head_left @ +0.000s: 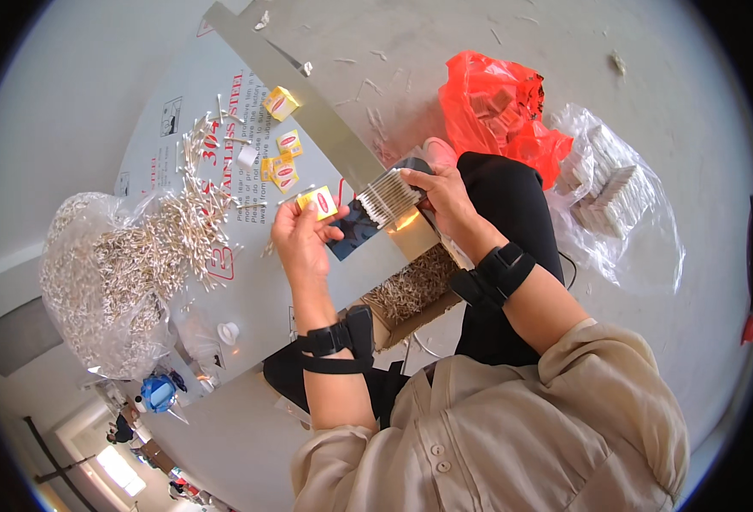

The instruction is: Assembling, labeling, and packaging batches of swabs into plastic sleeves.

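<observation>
Between the thumb and fingers of my left hand is a small yellow-and-white printed packet with a red oval. My right hand grips a flat clear pack of cotton swabs, the white tips in a row toward my left hand. The two hands are close together over the table's edge, and the packet and the pack are apart. Under the pack lies a dark shiny patch. Several more yellow packets lie on the table beyond my left hand, and a yellow box stands farther off.
Loose cotton swabs spill from a big clear bag across the printed table sheet. Below my hands sits a cardboard box of brownish sticks. On the floor at right are a red bag and a clear bag of white packs.
</observation>
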### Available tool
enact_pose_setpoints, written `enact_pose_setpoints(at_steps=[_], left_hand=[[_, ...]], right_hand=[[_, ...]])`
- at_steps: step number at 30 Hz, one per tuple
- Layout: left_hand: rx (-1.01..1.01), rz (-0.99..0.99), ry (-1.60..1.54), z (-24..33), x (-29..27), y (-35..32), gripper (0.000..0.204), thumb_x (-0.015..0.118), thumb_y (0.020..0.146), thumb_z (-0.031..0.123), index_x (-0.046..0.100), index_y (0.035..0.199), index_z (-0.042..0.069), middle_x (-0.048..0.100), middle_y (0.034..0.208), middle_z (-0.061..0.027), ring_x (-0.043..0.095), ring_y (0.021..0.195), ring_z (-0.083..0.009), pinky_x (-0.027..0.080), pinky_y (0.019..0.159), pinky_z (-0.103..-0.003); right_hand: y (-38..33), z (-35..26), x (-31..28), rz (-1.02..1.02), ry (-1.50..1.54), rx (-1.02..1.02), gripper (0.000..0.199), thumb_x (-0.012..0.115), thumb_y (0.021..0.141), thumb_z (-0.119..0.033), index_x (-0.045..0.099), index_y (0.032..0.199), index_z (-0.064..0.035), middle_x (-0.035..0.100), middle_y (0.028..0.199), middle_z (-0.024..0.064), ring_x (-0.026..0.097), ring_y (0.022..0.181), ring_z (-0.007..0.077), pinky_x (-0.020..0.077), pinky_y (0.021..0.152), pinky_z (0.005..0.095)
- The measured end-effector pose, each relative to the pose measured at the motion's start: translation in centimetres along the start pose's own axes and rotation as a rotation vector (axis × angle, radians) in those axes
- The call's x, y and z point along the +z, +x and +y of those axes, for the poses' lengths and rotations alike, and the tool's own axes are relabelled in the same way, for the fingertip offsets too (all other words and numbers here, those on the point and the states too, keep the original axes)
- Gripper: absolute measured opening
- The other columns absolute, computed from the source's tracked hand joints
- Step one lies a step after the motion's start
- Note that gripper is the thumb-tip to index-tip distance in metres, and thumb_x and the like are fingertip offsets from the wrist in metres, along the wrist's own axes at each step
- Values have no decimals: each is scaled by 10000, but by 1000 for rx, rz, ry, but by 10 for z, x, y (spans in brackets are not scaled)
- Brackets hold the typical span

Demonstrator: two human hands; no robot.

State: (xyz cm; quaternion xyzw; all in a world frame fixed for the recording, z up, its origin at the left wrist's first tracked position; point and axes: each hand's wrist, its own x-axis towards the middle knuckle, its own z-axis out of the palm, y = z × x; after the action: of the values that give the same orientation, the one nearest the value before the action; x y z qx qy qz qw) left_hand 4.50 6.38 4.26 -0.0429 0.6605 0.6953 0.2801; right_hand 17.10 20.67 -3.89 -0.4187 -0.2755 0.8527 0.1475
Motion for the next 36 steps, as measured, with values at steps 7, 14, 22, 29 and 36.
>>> enact_pose_setpoints(at_steps=[7,14,22,29,36], left_hand=[[30,-238,323,-13,-13,-27,93,659,875,18,618,956,-2,655,743,-51,482,492,-47,346,421,-180],[49,-312,328,-26,14,-54,53,655,900,53,658,873,8,645,722,2,445,510,-27,330,461,-173],[-69,112,272,-44,7,-49,140,659,825,75,590,715,23,514,580,3,391,431,-43,262,373,-195],[33,115,362,-52,2,-29,137,650,817,64,585,710,8,532,581,-8,401,420,-45,265,368,-206],[147,76,510,-62,9,-21,157,626,792,63,593,670,-30,549,569,-23,441,473,-66,332,440,-241]], right_hand=[[-21,-27,11,427,-754,-1068,297,776,765,-167,636,960,7,598,838,94,562,749,210,463,667,316],[-45,-26,12,-543,-724,-555,142,729,802,-89,632,770,9,631,671,119,604,621,197,479,601,324],[-23,-21,9,83,-873,-943,283,786,758,-202,636,889,-1,630,806,133,617,727,291,497,677,368],[4,-7,-2,78,-457,-233,355,801,768,-129,650,1020,69,691,913,137,656,830,214,502,695,343],[-2,-10,3,-42,-253,-58,161,800,770,-54,682,876,-24,669,734,18,520,531,69,371,456,237]])
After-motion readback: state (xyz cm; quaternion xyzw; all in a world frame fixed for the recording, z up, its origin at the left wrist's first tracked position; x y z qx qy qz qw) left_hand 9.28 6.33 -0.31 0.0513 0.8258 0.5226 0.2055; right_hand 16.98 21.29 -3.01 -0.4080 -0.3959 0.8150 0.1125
